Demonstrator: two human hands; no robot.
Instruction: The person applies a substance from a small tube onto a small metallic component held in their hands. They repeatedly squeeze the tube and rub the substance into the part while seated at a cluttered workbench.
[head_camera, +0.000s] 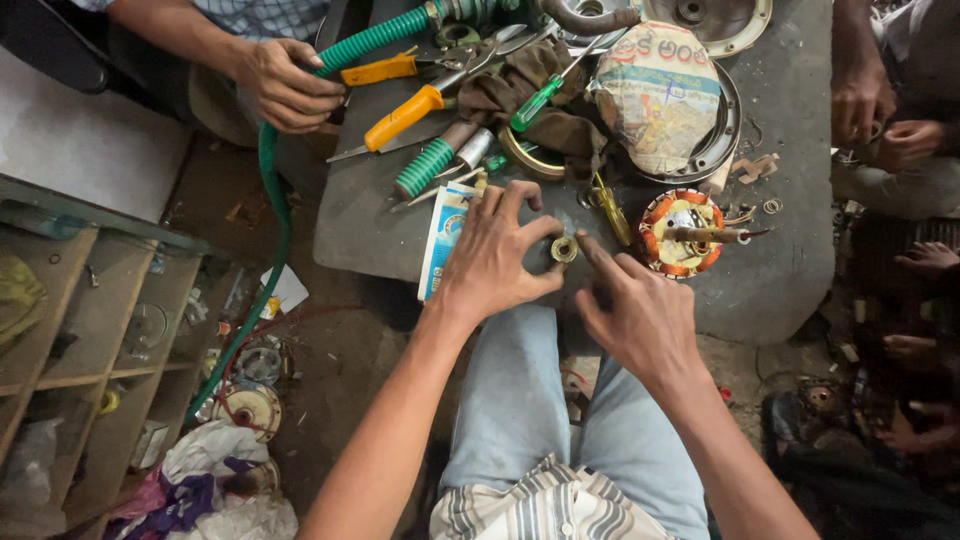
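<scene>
Your left hand (495, 255) is spread over the near edge of the dark surface (780, 270), thumb and forefinger in a narrow grip around a small brass-coloured ring (564, 249), which looks like a bearing or bush; the other fingers fan out on the surface, probably to keep the wrist steady over so small a part. Your right hand (640, 315) holds nothing: the forefinger is stretched out with its tip just beside the ring, the remaining fingers curled back, as if to press or turn the part while the left hand keeps it from sliding. The ring sits flat on the surface close to your knees, where both hands reach it without stretching. Just to its right stands a motor stator (682, 232) with orange-wrapped copper windings, a rusty shaft lying across it, near enough to belong to the same job. A flat blue and white packet (444, 235) lies partly under your left wrist. Further back, out of the way of your hands, the tools are heaped together: orange-handled pliers (410, 112), a green-handled screwdriver (540, 100) resting on a brown rag (545, 125), and a printed sack (655, 95) bundled over a metal cover. At the upper left, another person's hand (285, 85) grasps a green ribbed hose (375, 38) that runs off the surface towards the floor; other people's hands show at the right edge.
</scene>
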